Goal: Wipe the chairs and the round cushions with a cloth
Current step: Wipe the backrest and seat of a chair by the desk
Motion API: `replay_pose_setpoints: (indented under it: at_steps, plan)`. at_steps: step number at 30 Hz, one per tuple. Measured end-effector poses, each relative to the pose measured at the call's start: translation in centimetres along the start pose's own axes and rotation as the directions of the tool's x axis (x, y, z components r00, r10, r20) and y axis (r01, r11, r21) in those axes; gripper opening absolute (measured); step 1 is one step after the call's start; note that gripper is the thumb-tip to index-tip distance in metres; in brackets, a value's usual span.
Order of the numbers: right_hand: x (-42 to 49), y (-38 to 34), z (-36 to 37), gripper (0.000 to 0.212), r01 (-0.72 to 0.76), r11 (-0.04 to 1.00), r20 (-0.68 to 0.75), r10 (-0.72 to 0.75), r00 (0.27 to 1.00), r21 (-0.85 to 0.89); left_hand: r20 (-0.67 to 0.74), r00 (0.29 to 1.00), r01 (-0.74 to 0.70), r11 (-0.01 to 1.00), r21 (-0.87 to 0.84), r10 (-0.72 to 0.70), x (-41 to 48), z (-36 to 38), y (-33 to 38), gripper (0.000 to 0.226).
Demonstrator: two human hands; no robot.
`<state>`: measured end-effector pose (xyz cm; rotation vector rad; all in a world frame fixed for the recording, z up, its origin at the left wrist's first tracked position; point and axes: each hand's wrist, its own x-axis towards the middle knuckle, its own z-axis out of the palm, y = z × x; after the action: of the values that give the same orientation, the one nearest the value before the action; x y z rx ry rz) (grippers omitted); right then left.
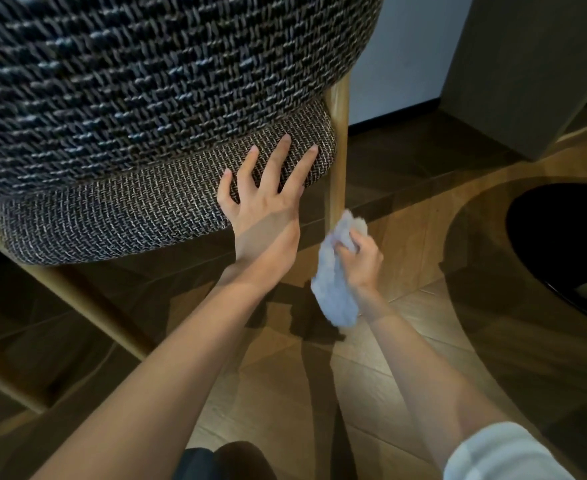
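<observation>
Near the middle of the frame, the right hand point(361, 258) is holding a crumpled pale cloth point(337, 292), its grip closing round the bunched fabric so that one end is poking up past the fingers and the rest is hanging down below the wrist. The upper end of the cloth is touching, or lying just against, the light wooden chair leg point(339, 133), which is running nearly upright from the upper middle of the frame down to that grip. The leg is therefore lying just above and left of the right hand, with its long axis roughly in line with the hanging cloth. I judge that a stroke along the leg is the move in hand, and the right hand is the nearer one for it.

The left hand point(264, 206) is resting with fingers spread wide and straight on the rounded edge of the tweed seat cushion point(112, 220), holding nothing. It seems to be steadying the chair, whose woven back point(146, 64) is filling the upper left.
</observation>
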<state>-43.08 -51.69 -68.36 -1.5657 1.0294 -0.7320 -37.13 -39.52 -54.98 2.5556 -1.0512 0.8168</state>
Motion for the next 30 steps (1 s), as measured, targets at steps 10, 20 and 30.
replay_pose_setpoints:
  at_steps: [10, 20, 30]
  plan:
    - [1.9, -9.6, 0.0, 0.044, 0.482, 0.866, -0.180, -0.499, 0.848, -0.129, 0.017, 1.000, 0.000, 1.000, -0.002, 0.000, 0.1, -0.2, -0.1, 0.058]
    - [-1.3, 5.3, 1.2, 0.015, 0.020, 0.988, 0.054, -0.012, 0.998, -0.152, -0.042, 0.999, -0.004, 1.000, 0.017, 0.005, 0.0, 0.4, -0.1, 0.070]
    - [-3.3, -4.3, 0.4, 0.037, 0.130, 0.989, -0.033, -0.128, 0.991, 0.066, 0.122, 0.986, -0.103, 0.988, -0.114, 0.117, 0.2, -1.5, -1.4, 0.058]
